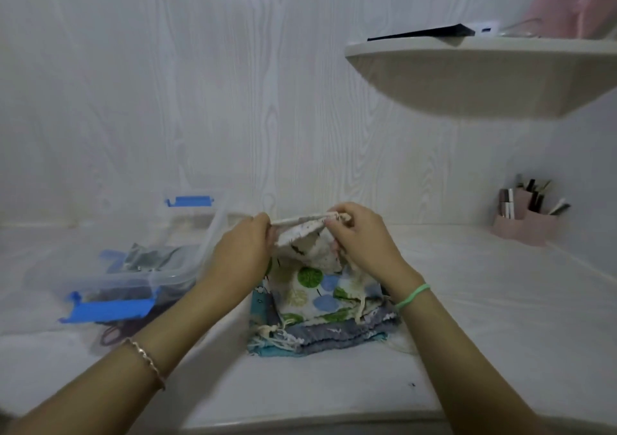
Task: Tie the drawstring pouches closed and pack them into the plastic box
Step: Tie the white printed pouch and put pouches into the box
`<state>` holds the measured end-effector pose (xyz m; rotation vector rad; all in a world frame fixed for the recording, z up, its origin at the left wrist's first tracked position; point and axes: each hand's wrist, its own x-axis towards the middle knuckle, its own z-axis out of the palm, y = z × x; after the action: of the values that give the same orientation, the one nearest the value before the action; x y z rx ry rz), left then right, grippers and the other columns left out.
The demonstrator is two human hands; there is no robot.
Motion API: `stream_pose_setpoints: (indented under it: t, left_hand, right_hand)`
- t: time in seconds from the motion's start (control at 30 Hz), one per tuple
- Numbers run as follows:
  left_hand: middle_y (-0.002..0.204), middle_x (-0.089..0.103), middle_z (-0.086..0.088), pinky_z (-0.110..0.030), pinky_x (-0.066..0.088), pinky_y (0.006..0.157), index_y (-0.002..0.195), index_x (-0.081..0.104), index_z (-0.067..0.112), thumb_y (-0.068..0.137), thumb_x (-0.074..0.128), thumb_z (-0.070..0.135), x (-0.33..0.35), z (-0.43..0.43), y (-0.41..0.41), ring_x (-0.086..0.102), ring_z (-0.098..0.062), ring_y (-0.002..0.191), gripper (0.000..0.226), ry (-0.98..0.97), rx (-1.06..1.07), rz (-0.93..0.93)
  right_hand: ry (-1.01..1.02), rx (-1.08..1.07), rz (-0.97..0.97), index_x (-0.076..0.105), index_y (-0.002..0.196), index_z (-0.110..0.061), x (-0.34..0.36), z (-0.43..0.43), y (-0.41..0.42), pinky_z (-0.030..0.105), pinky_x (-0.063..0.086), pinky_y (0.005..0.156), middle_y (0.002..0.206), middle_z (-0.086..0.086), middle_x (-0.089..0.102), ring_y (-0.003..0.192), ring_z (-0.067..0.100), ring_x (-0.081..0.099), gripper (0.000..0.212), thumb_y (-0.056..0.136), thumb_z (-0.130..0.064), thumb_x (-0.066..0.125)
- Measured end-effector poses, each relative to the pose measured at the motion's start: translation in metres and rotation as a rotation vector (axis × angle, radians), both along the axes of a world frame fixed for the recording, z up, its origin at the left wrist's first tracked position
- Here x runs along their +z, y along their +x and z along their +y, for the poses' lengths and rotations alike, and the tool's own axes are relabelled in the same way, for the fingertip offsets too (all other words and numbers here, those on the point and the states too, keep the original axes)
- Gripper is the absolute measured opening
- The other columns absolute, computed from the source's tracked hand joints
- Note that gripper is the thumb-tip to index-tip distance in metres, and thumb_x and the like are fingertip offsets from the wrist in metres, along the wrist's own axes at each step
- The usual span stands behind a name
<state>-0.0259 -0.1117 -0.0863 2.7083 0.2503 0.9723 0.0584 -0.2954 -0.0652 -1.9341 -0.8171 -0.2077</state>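
A small white patterned pouch (305,239) is held up above the table between both hands. My left hand (242,251) pinches its top left corner. My right hand (359,234) pinches its top right end, fingers curled round the gathered mouth and cord. Below it lies a stack of flat pouches (320,314): a white one with green and blue circles on top, grey-blue and teal ones under it, cords trailing at the front left. To the left stands the clear plastic box (173,267) with blue clips, a dark pouch inside.
The box's clear lid (197,214) leans up behind it with a blue clip on top. A pink organiser (524,227) with cosmetics stands at the right by the wall. A rounded shelf (484,77) juts out overhead at the upper right.
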Motion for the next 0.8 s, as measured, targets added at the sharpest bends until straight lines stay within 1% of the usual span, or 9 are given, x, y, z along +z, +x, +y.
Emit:
stream_pose_setpoints:
  t: [0.1, 0.2, 0.3, 0.4, 0.47, 0.57, 0.63, 0.7, 0.8]
  left_hand:
    - [0.066, 0.049, 0.001, -0.029, 0.032, 0.05, 0.073, 0.042, 0.017, 0.103, 0.034, 0.031, 0.019, -0.002, -0.001, 0.048, -0.015, 0.059, 0.034, -0.08, -0.058, -0.188]
    - [0.062, 0.046, 0.006, -0.028, 0.03, 0.05, 0.075, 0.041, 0.016, 0.103, 0.033, 0.031, 0.024, -0.003, -0.005, 0.045, -0.011, 0.056, 0.033, -0.134, -0.119, -0.236]
    - [0.059, 0.049, 0.006, -0.031, 0.037, 0.055, 0.07, 0.044, 0.02, 0.1, 0.035, 0.041, 0.016, -0.002, -0.01, 0.048, -0.009, 0.055, 0.038, -0.209, -0.22, -0.143]
    - [0.052, 0.049, 0.009, -0.024, 0.038, 0.054, 0.061, 0.05, 0.025, 0.087, 0.043, 0.053, 0.015, -0.002, -0.016, 0.047, -0.005, 0.05, 0.039, -0.332, -0.321, -0.02]
    - [0.051, 0.049, 0.008, -0.019, 0.034, 0.048, 0.071, 0.061, 0.024, 0.081, 0.052, 0.054, 0.018, -0.002, -0.019, 0.042, -0.006, 0.047, 0.033, -0.419, -0.331, 0.088]
    - [0.056, 0.053, 0.006, -0.015, 0.031, 0.048, 0.092, 0.065, 0.022, 0.082, 0.065, 0.047, 0.023, -0.003, -0.024, 0.043, -0.005, 0.048, 0.026, -0.276, -0.272, 0.273]
    - [0.052, 0.052, 0.007, -0.016, 0.03, 0.048, 0.079, 0.065, 0.025, 0.087, 0.062, 0.043, 0.028, -0.004, -0.028, 0.045, -0.004, 0.046, 0.02, -0.121, -0.233, 0.317]
    - [0.045, 0.049, 0.01, -0.015, 0.032, 0.048, 0.062, 0.061, 0.025, 0.092, 0.057, 0.042, 0.034, -0.004, -0.033, 0.047, -0.002, 0.044, 0.034, -0.093, -0.2, 0.274]
    - [0.051, 0.052, 0.008, -0.014, 0.035, 0.051, 0.068, 0.067, 0.02, 0.095, 0.054, 0.038, 0.039, -0.004, -0.038, 0.045, -0.004, 0.045, 0.034, -0.161, -0.153, 0.126]
  right_hand:
    - [0.254, 0.057, 0.011, 0.07, 0.102, -0.013, 0.016, 0.0, -0.004, 0.031, 0.058, 0.062, 0.068, 0.009, 0.069, 0.059, 0.017, 0.066, 0.012, 0.095, -0.017, 0.06]
    - [0.411, 0.089, 0.108, 0.073, 0.098, -0.011, 0.018, 0.001, -0.006, 0.022, 0.053, 0.058, 0.069, 0.005, 0.068, 0.057, 0.011, 0.06, 0.011, 0.092, -0.013, 0.064]
    - [0.657, 0.137, 0.498, 0.074, 0.093, -0.007, 0.003, 0.004, -0.003, 0.022, 0.047, 0.06, 0.065, 0.002, 0.06, 0.058, 0.011, 0.052, 0.011, 0.087, -0.015, 0.07]
    - [0.835, 0.209, 0.85, 0.071, 0.101, -0.001, -0.013, 0.01, 0.002, 0.038, 0.054, 0.084, 0.082, 0.013, 0.065, 0.078, 0.023, 0.061, 0.028, 0.082, -0.022, 0.071]
    - [0.893, 0.208, 0.948, 0.07, 0.103, -0.002, -0.022, 0.015, 0.006, 0.043, 0.049, 0.097, 0.095, 0.016, 0.063, 0.091, 0.027, 0.06, 0.031, 0.083, -0.025, 0.069]
    - [0.933, 0.195, 1.001, 0.071, 0.097, -0.009, -0.028, 0.02, 0.013, 0.039, 0.049, 0.096, 0.094, 0.008, 0.071, 0.093, 0.022, 0.064, 0.021, 0.094, -0.026, 0.058]
    - [1.005, 0.203, 1.04, 0.067, 0.09, -0.01, -0.03, 0.02, 0.019, 0.037, 0.052, 0.092, 0.088, 0.006, 0.072, 0.09, 0.021, 0.066, 0.02, 0.097, -0.024, 0.055]
    - [1.084, 0.248, 1.06, 0.06, 0.086, -0.01, -0.032, 0.018, 0.024, 0.034, 0.057, 0.084, 0.079, 0.005, 0.073, 0.081, 0.018, 0.071, 0.019, 0.099, -0.021, 0.051]
    - [1.095, 0.258, 1.037, 0.056, 0.083, -0.012, -0.033, 0.015, 0.027, 0.027, 0.056, 0.075, 0.065, 0.001, 0.07, 0.068, 0.012, 0.072, 0.023, 0.101, -0.021, 0.047]
